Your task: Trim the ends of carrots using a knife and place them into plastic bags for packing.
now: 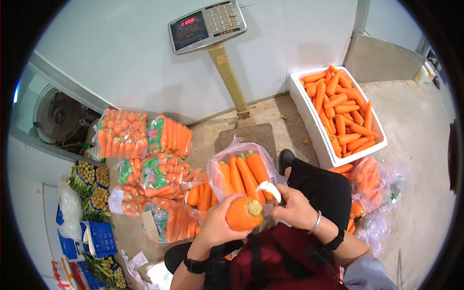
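Observation:
My left hand (220, 220) is wrapped round a large orange carrot (239, 215), its cut stem end facing up. Just right of it my right hand (292, 208) grips a small knife (268, 191) with a pale, shiny curved blade, close above the carrot. Behind both hands, an open clear bag of carrots (234, 176) rests on the platform (244, 133) of a floor scale, whose display head (208, 26) stands on a post.
Bagged carrots (121, 135) are stacked left; a white foam box (348, 111) of loose carrots is back right, more bags (367, 181) below it. Blue crates (99, 237) with vegetables and a fan (60, 116) are far left. My legs (319, 186) are beneath my arms.

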Demonstrator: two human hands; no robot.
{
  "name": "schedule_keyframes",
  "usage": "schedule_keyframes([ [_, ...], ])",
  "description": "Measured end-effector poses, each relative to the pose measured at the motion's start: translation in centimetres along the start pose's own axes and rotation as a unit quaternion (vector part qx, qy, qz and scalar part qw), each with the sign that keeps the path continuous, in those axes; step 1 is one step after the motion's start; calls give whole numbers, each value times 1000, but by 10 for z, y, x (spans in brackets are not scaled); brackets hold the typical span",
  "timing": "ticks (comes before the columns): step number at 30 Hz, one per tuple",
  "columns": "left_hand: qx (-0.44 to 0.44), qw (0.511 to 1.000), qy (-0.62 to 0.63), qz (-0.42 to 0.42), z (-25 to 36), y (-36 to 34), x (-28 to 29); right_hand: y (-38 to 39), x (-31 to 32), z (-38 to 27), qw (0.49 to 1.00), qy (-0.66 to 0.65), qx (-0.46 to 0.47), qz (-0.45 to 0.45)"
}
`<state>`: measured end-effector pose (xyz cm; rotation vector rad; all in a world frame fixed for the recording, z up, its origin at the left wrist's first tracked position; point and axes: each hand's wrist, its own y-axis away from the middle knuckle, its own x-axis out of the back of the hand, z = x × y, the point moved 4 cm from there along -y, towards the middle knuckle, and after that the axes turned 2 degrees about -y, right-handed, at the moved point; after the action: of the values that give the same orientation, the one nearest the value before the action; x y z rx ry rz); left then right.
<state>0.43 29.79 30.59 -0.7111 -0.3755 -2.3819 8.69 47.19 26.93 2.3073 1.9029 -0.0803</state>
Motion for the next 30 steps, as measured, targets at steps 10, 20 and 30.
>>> schedule_keyframes([
  [10,-29,998,-27,-48,31,21,-20,37,-12,-16,957,261,49,-118],
  [20,-163,954,-246,57,58,20,-37,82,-8,15,993,111,-30,35],
  [30,196,910,360,-65,-64,51,-23,179,139,6,823,-306,-76,472],
])
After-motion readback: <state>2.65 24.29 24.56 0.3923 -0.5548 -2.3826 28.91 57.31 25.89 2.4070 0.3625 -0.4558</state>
